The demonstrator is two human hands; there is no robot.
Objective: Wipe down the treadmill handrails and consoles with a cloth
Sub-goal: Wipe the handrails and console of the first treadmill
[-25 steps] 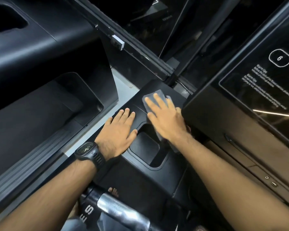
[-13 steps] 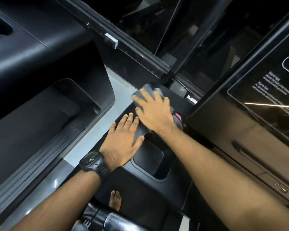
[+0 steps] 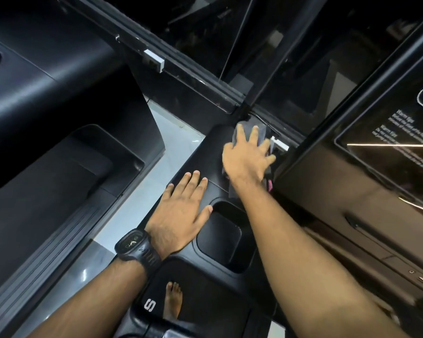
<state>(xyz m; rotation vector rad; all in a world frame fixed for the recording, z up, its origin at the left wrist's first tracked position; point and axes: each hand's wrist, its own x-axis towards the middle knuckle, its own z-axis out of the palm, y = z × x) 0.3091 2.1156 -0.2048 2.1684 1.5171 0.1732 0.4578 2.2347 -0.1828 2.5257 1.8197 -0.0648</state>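
Note:
My right hand (image 3: 248, 157) lies flat with fingers spread on a grey cloth (image 3: 260, 134), pressing it against the far end of the treadmill's black side console (image 3: 205, 154). The cloth shows past my fingertips and under my wrist; most of it is hidden by the hand. My left hand (image 3: 183, 211) rests flat and open on the same console, just left of a square cup recess (image 3: 220, 237). It holds nothing. A black watch sits on my left wrist.
The glossy touchscreen console (image 3: 388, 152) with white text stands at the right. A neighbouring treadmill's black console (image 3: 47, 113) fills the left, with a strip of grey floor (image 3: 137, 198) between. A window frame (image 3: 181, 69) runs along the back. My bare foot (image 3: 172, 298) shows below.
My right hand has slid the cloth away from me, from beside the cup recess up to the far corner of the side console. My left hand has stayed flat in place.

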